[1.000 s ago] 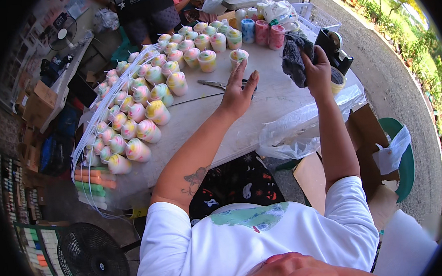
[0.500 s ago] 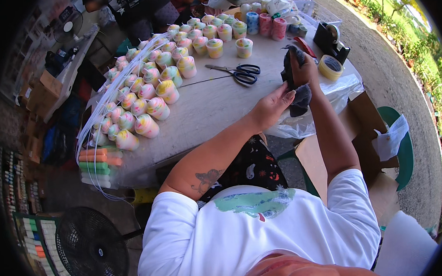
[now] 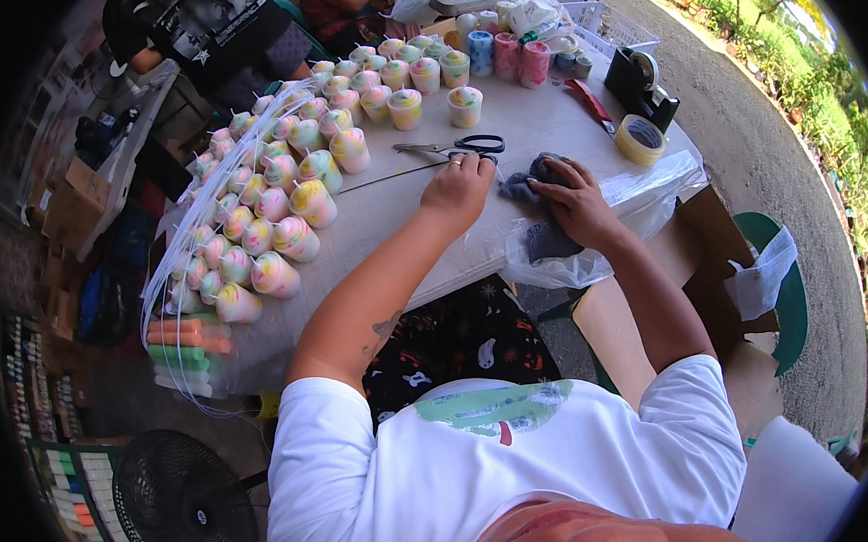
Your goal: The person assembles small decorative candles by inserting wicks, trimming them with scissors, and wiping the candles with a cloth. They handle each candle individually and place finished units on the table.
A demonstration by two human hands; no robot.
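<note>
My left hand (image 3: 457, 186) is at the black-handled scissors (image 3: 440, 149) on the table, its fingers closed over the nearer handle loop. A ring shows on one finger. To the right, my right hand (image 3: 580, 204) holds a bunched dark grey cloth (image 3: 522, 188) down against the tabletop, its fingers bent over it. Part of the cloth hangs out below the hand, beside clear plastic sheeting (image 3: 637, 206). Rows of pastel swirled candles in cups (image 3: 295, 239), with wicks sticking up, stand to the left. One such candle (image 3: 465, 106) stands apart, beyond the scissors.
White strands of wick (image 3: 172, 241) lie along the candles' left side, above orange and green sticks (image 3: 178, 343). A tape roll (image 3: 640, 139), a tape dispenser (image 3: 640, 84) and a red cutter (image 3: 590, 104) sit at right. A black fan (image 3: 184, 505) stands lower left. Another person (image 3: 206, 38) is at the back.
My left hand has left the cloth and moved left to the scissors, which have turned slightly. My right hand has lowered the cloth onto the table. The person at the back shows more fully.
</note>
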